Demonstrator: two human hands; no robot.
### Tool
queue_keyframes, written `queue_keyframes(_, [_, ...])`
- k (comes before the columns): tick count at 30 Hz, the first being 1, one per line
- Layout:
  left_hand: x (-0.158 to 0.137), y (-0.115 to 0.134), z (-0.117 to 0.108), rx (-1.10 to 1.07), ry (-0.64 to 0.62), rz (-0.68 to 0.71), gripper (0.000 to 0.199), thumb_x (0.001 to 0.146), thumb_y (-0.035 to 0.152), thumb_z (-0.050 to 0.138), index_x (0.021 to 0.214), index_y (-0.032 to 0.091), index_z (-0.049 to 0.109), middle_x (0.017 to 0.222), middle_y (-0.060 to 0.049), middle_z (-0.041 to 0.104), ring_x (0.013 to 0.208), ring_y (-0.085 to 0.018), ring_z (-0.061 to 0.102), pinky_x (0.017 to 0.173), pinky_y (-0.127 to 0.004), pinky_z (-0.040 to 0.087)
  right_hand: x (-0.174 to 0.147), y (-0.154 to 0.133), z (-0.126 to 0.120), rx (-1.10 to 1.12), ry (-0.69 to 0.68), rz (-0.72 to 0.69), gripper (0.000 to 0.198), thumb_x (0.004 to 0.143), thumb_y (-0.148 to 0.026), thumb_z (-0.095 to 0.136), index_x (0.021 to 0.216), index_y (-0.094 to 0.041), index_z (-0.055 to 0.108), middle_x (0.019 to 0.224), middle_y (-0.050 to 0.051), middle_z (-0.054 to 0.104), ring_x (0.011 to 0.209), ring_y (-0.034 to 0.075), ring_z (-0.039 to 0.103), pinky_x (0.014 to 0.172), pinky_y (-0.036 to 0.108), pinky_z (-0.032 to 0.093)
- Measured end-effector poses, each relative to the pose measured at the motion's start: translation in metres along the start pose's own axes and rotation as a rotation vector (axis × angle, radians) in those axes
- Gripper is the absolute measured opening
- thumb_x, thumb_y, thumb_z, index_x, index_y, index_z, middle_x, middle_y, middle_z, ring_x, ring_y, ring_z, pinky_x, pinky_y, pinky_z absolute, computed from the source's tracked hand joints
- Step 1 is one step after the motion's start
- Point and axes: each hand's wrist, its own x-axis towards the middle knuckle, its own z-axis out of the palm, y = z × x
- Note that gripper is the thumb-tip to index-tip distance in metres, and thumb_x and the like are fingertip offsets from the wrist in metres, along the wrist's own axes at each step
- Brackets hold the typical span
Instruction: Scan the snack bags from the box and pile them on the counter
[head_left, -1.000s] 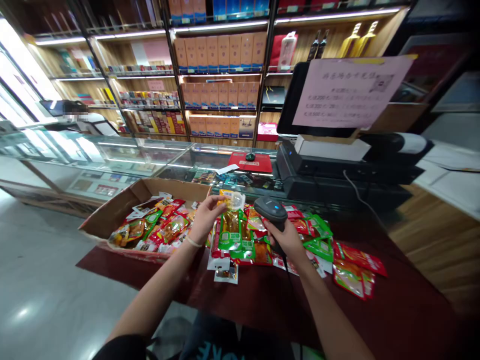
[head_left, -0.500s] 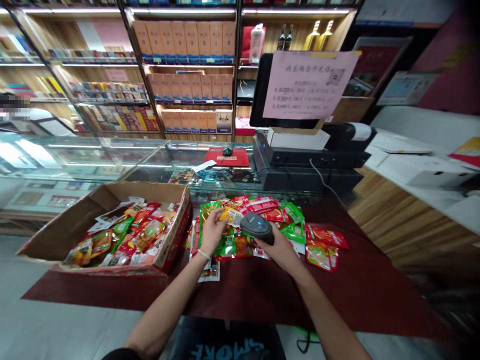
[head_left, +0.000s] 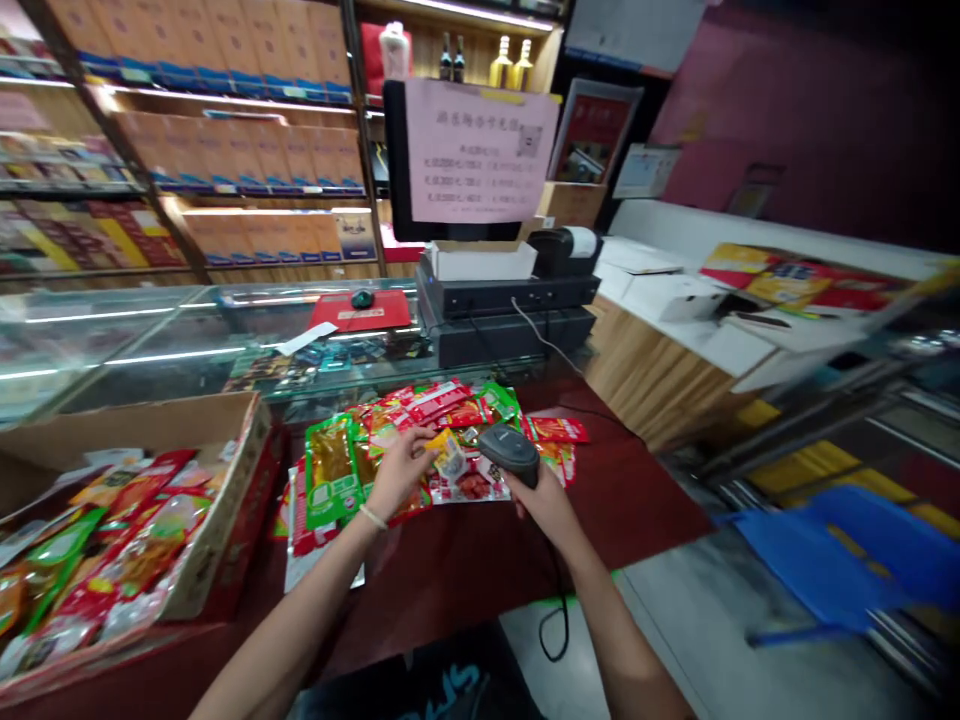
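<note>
My left hand (head_left: pixel 403 471) pinches a small yellow and clear snack packet (head_left: pixel 448 455) above the pile. In my right hand (head_left: pixel 541 497) is a dark grey handheld barcode scanner (head_left: pixel 510 453), its head pointing left toward the packet. Its black cable (head_left: pixel 559 610) hangs in a loop past the table edge. Beneath both hands, red and green snack packets (head_left: pixel 334 470) lie spread on the dark red tabletop (head_left: pixel 420 570). To the left stands an open cardboard box (head_left: pixel 217 530) holding more packets of the same sort.
Behind the packets is a glass display counter (head_left: pixel 187 350) with a red mouse pad (head_left: pixel 360 312) and a mouse. A monitor (head_left: pixel 397 160) with a pink paper sign stands beyond, beside a receipt printer (head_left: pixel 562 260). A blue chair (head_left: pixel 832 560) is at the right.
The view has swung to the right, so the box sits farther left and the blue chair shows. My left hand still holds the yellow packet and my right hand the scanner.
</note>
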Motion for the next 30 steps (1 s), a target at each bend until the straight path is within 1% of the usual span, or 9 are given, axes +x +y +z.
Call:
queue_keyframes(3, [0.020, -0.002, 0.048, 0.182, -0.178, 0.004, 0.025, 0.077, 0.029, 0.063, 0.098, 0.017, 0.060, 0.070, 0.000, 0.065, 0.058, -0.014, 0.062, 0.053, -0.022, 0.049, -0.008, 0.019, -0.039, 0.062, 0.089, 0.112, 0.032, 0.078, -0.048, 0.065, 0.089, -0.021, 0.052, 0.051, -0.007, 0.052, 0.035, 0.011, 0.047, 0.036, 0.022, 0.036])
queue_keyframes(8, [0.057, 0.004, 0.134, 0.545, -0.338, 0.126, 0.022, 0.079, 0.018, 0.059, 0.099, 0.019, 0.068, 0.091, -0.006, 0.071, 0.081, -0.019, 0.068, 0.070, -0.026, 0.051, -0.022, 0.045, -0.090, 0.109, 0.262, 0.192, 0.038, 0.075, -0.053, 0.067, 0.085, -0.020, 0.049, 0.050, -0.008, 0.052, 0.034, 0.011, 0.048, 0.034, 0.021, 0.035])
queue_keyframes(11, [0.075, 0.006, 0.173, 0.722, -0.408, 0.169, 0.030, 0.078, 0.016, 0.060, 0.107, 0.018, 0.068, 0.100, -0.008, 0.072, 0.095, -0.023, 0.067, 0.082, -0.028, 0.050, -0.026, 0.053, -0.107, 0.124, 0.310, 0.218, 0.040, 0.075, -0.054, 0.067, 0.088, -0.021, 0.049, 0.048, -0.009, 0.052, 0.033, 0.011, 0.048, 0.033, 0.021, 0.035])
queue_keyframes(14, [0.083, 0.004, 0.195, 0.800, -0.423, 0.163, 0.050, 0.078, 0.017, 0.060, 0.128, 0.016, 0.058, 0.112, -0.011, 0.069, 0.104, -0.025, 0.064, 0.089, -0.030, 0.048, -0.028, 0.057, -0.117, 0.121, 0.331, 0.220, 0.040, 0.075, -0.054, 0.066, 0.088, -0.021, 0.049, 0.048, -0.009, 0.052, 0.032, 0.010, 0.046, 0.032, 0.020, 0.034])
queue_keyframes(16, [0.083, 0.001, 0.199, 0.794, -0.412, 0.189, 0.055, 0.078, 0.017, 0.060, 0.133, 0.017, 0.053, 0.120, -0.011, 0.066, 0.110, -0.025, 0.062, 0.094, -0.031, 0.046, -0.028, 0.059, -0.121, 0.121, 0.333, 0.221, 0.039, 0.074, -0.054, 0.066, 0.084, -0.021, 0.048, 0.048, -0.008, 0.052, 0.031, 0.009, 0.046, 0.032, 0.020, 0.034])
queue_keyframes(18, [0.080, -0.001, 0.196, 0.745, -0.409, 0.222, 0.051, 0.079, 0.016, 0.060, 0.130, 0.018, 0.056, 0.125, -0.010, 0.064, 0.113, -0.025, 0.060, 0.097, -0.031, 0.045, -0.027, 0.062, -0.123, 0.119, 0.326, 0.232, 0.039, 0.074, -0.055, 0.066, 0.080, -0.020, 0.048, 0.048, -0.007, 0.052, 0.031, 0.009, 0.046, 0.032, 0.020, 0.034])
queue_keyframes(22, [0.072, 0.005, 0.180, 0.553, -0.402, 0.213, 0.039, 0.081, 0.016, 0.057, 0.120, 0.020, 0.062, 0.118, -0.006, 0.068, 0.106, -0.019, 0.064, 0.093, -0.028, 0.048, -0.022, 0.064, -0.123, 0.072, 0.300, 0.259, 0.040, 0.073, -0.056, 0.066, 0.076, -0.020, 0.049, 0.048, -0.005, 0.054, 0.034, 0.011, 0.050, 0.033, 0.021, 0.037])
queue_keyframes(26, [0.062, 0.024, 0.150, 0.420, -0.338, 0.245, 0.029, 0.088, 0.026, 0.051, 0.114, 0.021, 0.064, 0.107, -0.004, 0.071, 0.098, -0.017, 0.066, 0.088, -0.027, 0.050, -0.014, 0.053, -0.114, 0.047, 0.256, 0.239, 0.040, 0.073, -0.055, 0.066, 0.080, -0.019, 0.053, 0.052, -0.003, 0.057, 0.038, 0.013, 0.054, 0.037, 0.023, 0.042])
queue_keyframes(30, [0.043, 0.053, 0.104, 0.461, -0.210, 0.327, 0.029, 0.092, 0.035, 0.048, 0.111, 0.022, 0.066, 0.105, -0.004, 0.071, 0.095, -0.018, 0.066, 0.086, -0.028, 0.050, -0.006, 0.031, -0.097, 0.043, 0.171, 0.150, 0.038, 0.074, -0.053, 0.067, 0.083, -0.017, 0.057, 0.054, 0.000, 0.061, 0.046, 0.016, 0.060, 0.045, 0.025, 0.047])
